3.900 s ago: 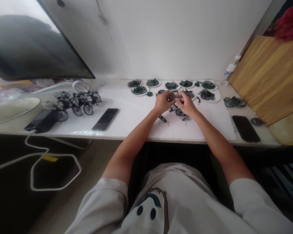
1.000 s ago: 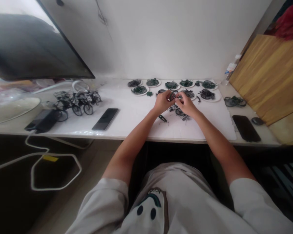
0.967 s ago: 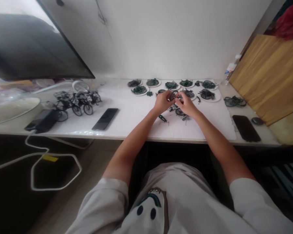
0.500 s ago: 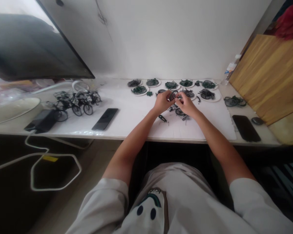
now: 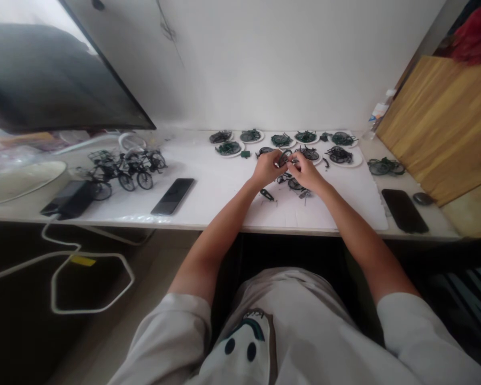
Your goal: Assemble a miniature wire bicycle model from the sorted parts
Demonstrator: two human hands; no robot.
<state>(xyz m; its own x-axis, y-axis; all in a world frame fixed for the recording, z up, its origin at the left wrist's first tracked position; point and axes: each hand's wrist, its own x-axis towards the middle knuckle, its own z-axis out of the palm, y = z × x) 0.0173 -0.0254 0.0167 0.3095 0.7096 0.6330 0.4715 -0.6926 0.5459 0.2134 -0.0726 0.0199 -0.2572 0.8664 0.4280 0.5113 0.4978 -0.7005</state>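
A small dark spoked wheel [image 5: 284,157] of a model bicycle is held above the white table sheet between my two hands. My left hand [image 5: 269,167] is closed on it, fingers bent round its left side. My right hand [image 5: 303,170] pinches at the wheel's right edge; whatever small part may be in its fingertips is too small to make out. Just below the hands lie another little wheel [image 5: 294,184], a dark green-and-black piece [image 5: 266,194] and thin wire-like bits [image 5: 304,194]. Behind the hands sits a plate of dark bicycle parts [image 5: 309,154], partly covered by my fingers.
Several paper plates [image 5: 240,148] of green and black parts line the wall. Assembled model bicycles [image 5: 124,170] stand at left beside a phone [image 5: 173,196]. Another phone [image 5: 404,210], loose parts [image 5: 386,166] and a bottle [image 5: 379,115] are at right, near a wooden board [image 5: 441,128].
Both hands stay in nearly the same place. The wheel and my fingertips have shifted only very slightly.
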